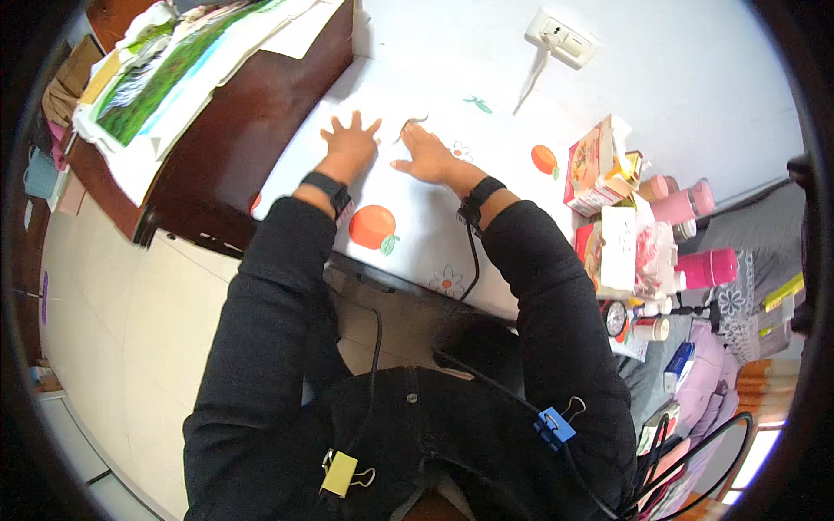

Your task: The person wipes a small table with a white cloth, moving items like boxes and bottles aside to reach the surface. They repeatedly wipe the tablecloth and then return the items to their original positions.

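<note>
My left hand [352, 144] lies palm down with its fingers spread on a white tablecloth [404, 195] printed with oranges and flowers. To its right, my right hand [425, 153] rests on the same cloth, thumb held apart. A thin, dark, curved strand [417, 120] shows at its fingertips; what it is, I cannot tell. Each wrist wears a black strap, and a black cable runs down from the right one. No object shows in the left hand. The right palm is hidden.
Food boxes [589, 172], pink bottles [684, 202] and small jars [650, 329] crowd the table's right side. At the left stands a dark wooden cabinet [221, 150] with printed sheets [163, 91] on top. A wall socket [561, 38] holds a plugged white cord. Black cables hang near my lap.
</note>
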`<action>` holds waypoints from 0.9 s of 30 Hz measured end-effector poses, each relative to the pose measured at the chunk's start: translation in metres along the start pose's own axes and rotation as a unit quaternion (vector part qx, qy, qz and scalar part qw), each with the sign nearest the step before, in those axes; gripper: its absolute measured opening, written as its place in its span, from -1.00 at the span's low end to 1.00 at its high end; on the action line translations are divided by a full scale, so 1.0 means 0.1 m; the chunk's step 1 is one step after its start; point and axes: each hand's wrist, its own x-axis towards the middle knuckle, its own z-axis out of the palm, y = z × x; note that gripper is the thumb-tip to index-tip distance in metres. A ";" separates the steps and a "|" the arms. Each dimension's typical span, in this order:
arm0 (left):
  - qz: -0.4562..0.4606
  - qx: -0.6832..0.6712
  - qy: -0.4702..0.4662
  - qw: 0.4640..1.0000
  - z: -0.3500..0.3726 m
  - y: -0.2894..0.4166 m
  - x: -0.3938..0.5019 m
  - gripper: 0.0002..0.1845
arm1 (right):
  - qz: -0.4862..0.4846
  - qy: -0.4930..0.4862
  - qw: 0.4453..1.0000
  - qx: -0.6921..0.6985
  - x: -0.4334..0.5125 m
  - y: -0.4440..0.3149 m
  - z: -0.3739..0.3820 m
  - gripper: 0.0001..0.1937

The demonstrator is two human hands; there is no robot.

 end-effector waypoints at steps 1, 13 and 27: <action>0.012 -0.005 -0.013 1.000 0.00 0.05 -0.23 -0.47 | -0.017 0.009 1.000 0.002 -0.14 -0.07 0.04 -0.25; 0.266 -0.054 0.030 0.962 0.22 0.84 -2.14 -0.52 | 0.004 0.110 0.994 -0.026 -2.65 -0.78 0.62 -0.42; 0.014 -0.014 0.011 1.000 0.22 0.25 -1.84 -0.49 | 0.181 0.331 0.924 0.066 -2.45 -1.16 1.19 -0.33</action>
